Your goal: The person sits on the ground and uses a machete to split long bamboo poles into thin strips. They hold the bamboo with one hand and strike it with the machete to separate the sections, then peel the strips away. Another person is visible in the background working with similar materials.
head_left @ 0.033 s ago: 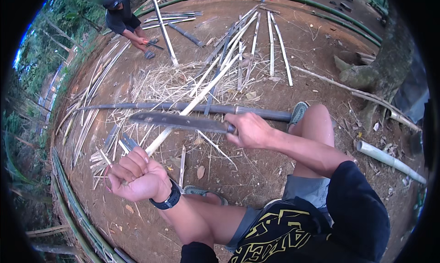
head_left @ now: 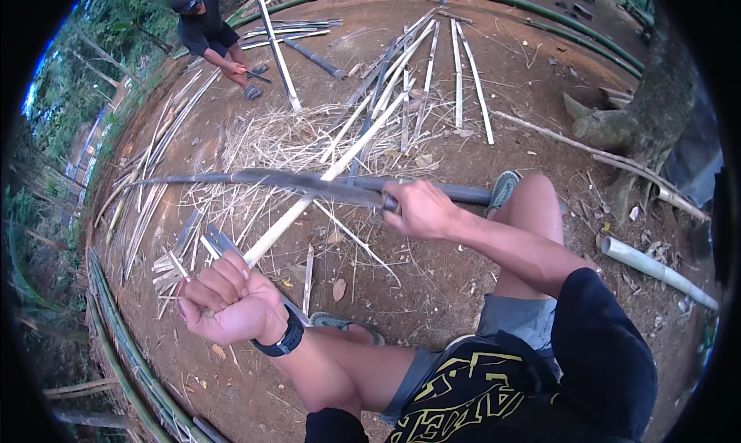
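A pale bamboo strip [head_left: 279,232] slants across the middle of the view, from about 1 o'clock down toward 8 o'clock, where its lower end runs in behind the knuckles of the left hand [head_left: 235,300]. That hand's fingers are curled tight around the strip – palm side turned up, a dark watch [head_left: 284,335] on the wrist. Over the strip lies the blade of a machete [head_left: 309,183], its tip pointing to 9 o'clock; whether the edge touches, I cannot tell. The right hand [head_left: 421,211], just on the 3 o'clock side of centre, has its fingers wrapped firmly round the handle.

Beyond the blade a dark pole [head_left: 455,193] lies along the ground [head_left: 432,296]. Loose shavings [head_left: 270,138] are heaped at 10 o'clock, and more split strips [head_left: 458,80] fan out at 1 o'clock. A thick pale bamboo tube [head_left: 660,272] lies between 3 and 4 o'clock, a tree trunk [head_left: 656,107] stands at 2. Between 10 and 11 – well apart – a co-worker [head_left: 208,30] bends forward, holding an orange-handled tool [head_left: 253,74].
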`<state>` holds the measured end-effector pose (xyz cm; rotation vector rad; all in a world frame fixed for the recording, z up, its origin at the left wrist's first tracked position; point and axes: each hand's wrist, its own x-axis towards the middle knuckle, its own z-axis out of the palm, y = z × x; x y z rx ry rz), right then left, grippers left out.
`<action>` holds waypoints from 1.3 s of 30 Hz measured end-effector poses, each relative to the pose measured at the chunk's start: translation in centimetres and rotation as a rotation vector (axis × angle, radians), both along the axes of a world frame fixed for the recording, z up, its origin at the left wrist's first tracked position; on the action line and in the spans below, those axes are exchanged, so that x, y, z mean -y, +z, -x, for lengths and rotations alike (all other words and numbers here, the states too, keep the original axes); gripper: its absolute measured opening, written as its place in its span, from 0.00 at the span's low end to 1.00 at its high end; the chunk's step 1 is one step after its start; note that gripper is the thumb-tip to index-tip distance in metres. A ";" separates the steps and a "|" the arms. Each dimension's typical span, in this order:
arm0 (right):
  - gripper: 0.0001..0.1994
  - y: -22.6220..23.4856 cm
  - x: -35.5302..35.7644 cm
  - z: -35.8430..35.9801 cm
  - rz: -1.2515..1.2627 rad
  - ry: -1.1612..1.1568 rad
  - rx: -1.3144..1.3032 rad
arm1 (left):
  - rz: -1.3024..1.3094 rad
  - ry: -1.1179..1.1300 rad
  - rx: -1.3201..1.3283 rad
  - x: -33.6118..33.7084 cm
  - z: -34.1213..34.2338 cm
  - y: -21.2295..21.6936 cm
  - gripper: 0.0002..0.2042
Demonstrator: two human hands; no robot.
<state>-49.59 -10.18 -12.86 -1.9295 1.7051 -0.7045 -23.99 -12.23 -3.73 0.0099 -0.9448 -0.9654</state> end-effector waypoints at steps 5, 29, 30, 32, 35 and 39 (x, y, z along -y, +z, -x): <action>0.08 -0.3 -0.3 -1.2 0.140 0.007 -0.018 | -0.044 0.045 -0.026 0.1 -0.4 -0.5 0.21; 0.12 -3.3 3.1 4.2 -0.257 -0.150 -0.109 | 0.006 0.110 0.089 -5.1 -2.5 4.2 0.21; 0.12 -3.1 3.3 4.3 -0.272 -0.159 -0.132 | 0.035 0.039 0.128 -5.0 -2.5 3.8 0.21; 0.11 -2.7 3.1 3.7 -0.238 -0.136 -0.168 | 0.040 0.078 0.120 -4.8 -3.0 3.4 0.21; 0.11 -3.6 1.8 1.4 -0.155 -0.005 -0.162 | 0.041 0.111 0.105 -4.7 -3.9 3.6 0.21; 0.10 -5.4 4.4 4.3 -0.343 -0.153 -0.049 | 0.133 -0.015 0.220 -6.4 -8.0 4.1 0.18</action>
